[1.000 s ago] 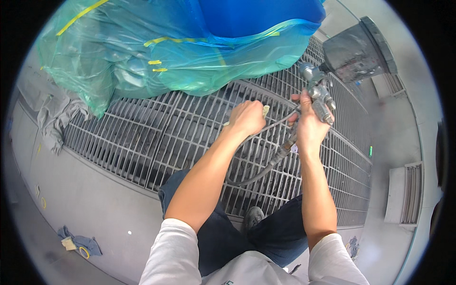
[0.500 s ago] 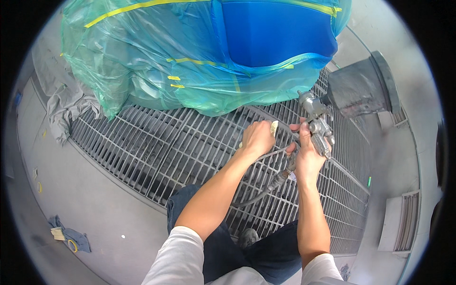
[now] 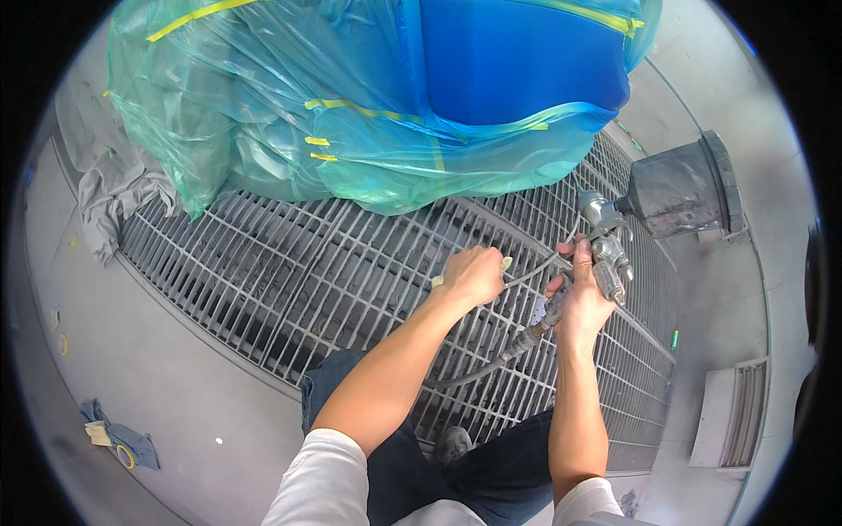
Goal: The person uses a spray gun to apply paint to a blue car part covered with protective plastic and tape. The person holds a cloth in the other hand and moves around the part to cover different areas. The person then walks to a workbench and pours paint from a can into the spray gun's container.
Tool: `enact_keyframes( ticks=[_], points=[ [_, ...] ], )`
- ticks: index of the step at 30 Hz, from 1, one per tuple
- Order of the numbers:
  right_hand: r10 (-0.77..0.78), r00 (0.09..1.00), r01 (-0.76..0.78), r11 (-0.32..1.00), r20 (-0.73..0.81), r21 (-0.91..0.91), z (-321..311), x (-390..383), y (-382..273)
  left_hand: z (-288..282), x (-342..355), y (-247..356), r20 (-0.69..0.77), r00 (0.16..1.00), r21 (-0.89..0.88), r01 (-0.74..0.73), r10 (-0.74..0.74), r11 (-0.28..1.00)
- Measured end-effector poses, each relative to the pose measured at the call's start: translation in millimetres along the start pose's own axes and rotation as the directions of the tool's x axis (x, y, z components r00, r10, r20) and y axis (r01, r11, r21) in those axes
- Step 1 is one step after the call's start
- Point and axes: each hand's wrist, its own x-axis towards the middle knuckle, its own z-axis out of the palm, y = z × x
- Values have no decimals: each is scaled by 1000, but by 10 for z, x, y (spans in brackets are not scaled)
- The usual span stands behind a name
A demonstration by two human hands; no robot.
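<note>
My right hand (image 3: 581, 302) grips the handle of a metal spray gun (image 3: 607, 252), its thumb lying along the gun's body. The gun's big dark grey paint cup (image 3: 680, 188) tilts out to the right. From below the handle a grey air hose (image 3: 502, 358) runs down and left over the grating. My left hand (image 3: 474, 275) is closed, to the left of the gun, around a pale yellow cloth (image 3: 507, 263) of which only small ends show. A thin grey cord-like line (image 3: 532, 270) spans between the two hands.
A panel with a bare blue area (image 3: 522, 66) stands ahead, wrapped in green masking film (image 3: 289, 114) with yellow tape. Metal floor grating (image 3: 351, 272) lies underneath. At left are a crumpled grey sheet (image 3: 114, 197), a blue rag (image 3: 140, 438) and a tape roll (image 3: 125, 457). A vent (image 3: 744, 412) is at right.
The spray gun and my right hand have shifted a little right and down in the picture. My left hand is slightly lower, with less of the cloth showing.
</note>
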Motion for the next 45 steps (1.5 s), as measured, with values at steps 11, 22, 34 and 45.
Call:
enact_keyframes(
  ticks=[11, 22, 34, 45],
  points=[
    [25, 930, -65, 993, 366, 97, 320, -257, -222, 130, -19, -76, -58, 998, -356, -42, 23, 934],
    [51, 995, -50, 999, 87, -12, -133, 378, -54, 81, 58, -62, 46, 999, 5, 12, -12, 1000],
    [-53, 987, 58, 998, 153, -29, 139, 89, -510, 167, 90, -37, 21, 1000, -14, -16, 17, 1000],
    [-82, 966, 95, 995, 243, -42, 82, 179, -615, 189, 80, -145, -14, 999, -18, -31, 30, 999]
  ],
)
